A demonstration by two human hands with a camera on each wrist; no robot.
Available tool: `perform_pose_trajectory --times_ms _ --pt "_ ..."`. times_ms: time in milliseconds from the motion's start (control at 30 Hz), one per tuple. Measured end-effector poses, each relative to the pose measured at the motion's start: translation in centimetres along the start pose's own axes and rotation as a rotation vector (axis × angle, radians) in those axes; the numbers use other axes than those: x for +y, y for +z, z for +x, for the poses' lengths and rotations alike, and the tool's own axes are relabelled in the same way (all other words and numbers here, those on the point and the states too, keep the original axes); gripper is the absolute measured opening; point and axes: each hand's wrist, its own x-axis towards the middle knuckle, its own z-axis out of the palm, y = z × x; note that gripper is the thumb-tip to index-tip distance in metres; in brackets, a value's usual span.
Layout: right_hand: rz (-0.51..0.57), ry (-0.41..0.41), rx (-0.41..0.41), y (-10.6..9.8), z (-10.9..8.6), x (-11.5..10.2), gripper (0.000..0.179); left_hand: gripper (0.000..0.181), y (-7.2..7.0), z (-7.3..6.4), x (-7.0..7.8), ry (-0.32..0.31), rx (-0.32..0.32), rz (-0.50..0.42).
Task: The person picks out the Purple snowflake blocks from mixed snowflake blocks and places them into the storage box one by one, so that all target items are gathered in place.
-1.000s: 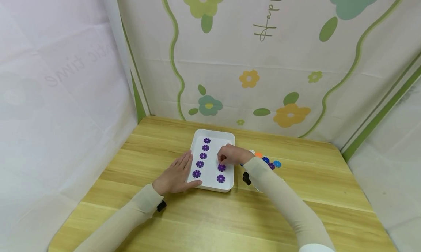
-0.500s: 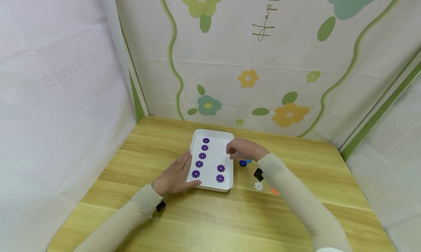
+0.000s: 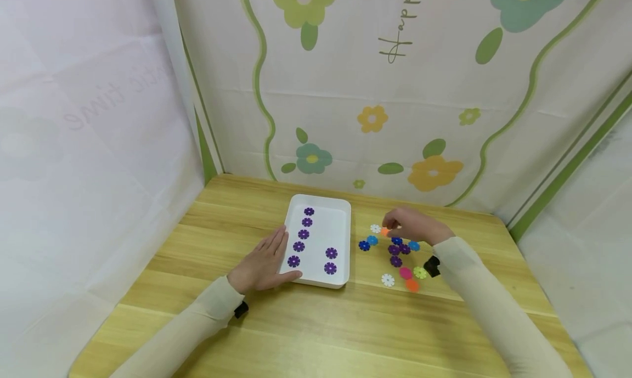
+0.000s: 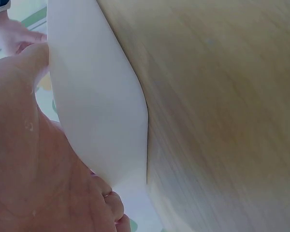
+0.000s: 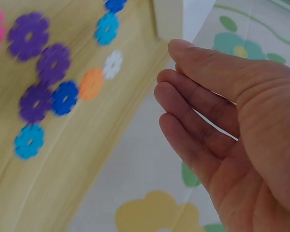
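Observation:
My left hand (image 3: 264, 261) rests on the left rim of a white tray (image 3: 340, 279), its fingers straight and thumb over the near edge. In the left wrist view that hand lies along the tray's outer wall (image 4: 101, 106). Purple snowflake discs stand in the tray: a left column including one disc (image 3: 303, 234), and two on the right, such as this disc (image 3: 331, 253). My right hand (image 3: 413, 224) hovers above loose snowflake discs on the table. The right wrist view shows its fingers loosely bent with nothing between them, apart from the purple discs (image 5: 53, 64).
Right of the tray lie loose discs: purple (image 3: 395, 261), dark blue (image 3: 364, 246), light blue (image 3: 413, 246), pink (image 3: 406, 273), yellow (image 3: 420, 272), orange (image 3: 412, 285) and white (image 3: 388, 280). A flower-printed cloth (image 3: 336, 125) hangs behind the wooden table (image 3: 316, 328).
My right hand has left a purple disc in the tray's right column and moved right, over the loose discs, uncovering several of them. The left hand has stayed on the tray.

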Motion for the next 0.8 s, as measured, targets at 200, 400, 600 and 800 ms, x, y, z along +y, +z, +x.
perform_pose_trajectory --times_ms 200,400,600,800 --pt "0.017 0.058 0.027 0.7 -2.6 2.5 0.025 0.109 0.1 0.0 0.0 0.003 0.011 -0.003" --pt "0.016 0.079 0.051 2.5 -3.8 4.5 0.031 0.109 0.2 0.0 -0.1 0.005 0.017 0.002" --pt "0.044 0.118 0.046 4.3 -3.8 5.7 0.029 0.109 0.2 0.1 -0.2 0.001 0.014 0.002" --pt "0.053 0.138 0.051 5.3 -3.6 6.4 0.028 0.110 0.2 0.1 -0.2 -0.005 0.007 0.014"
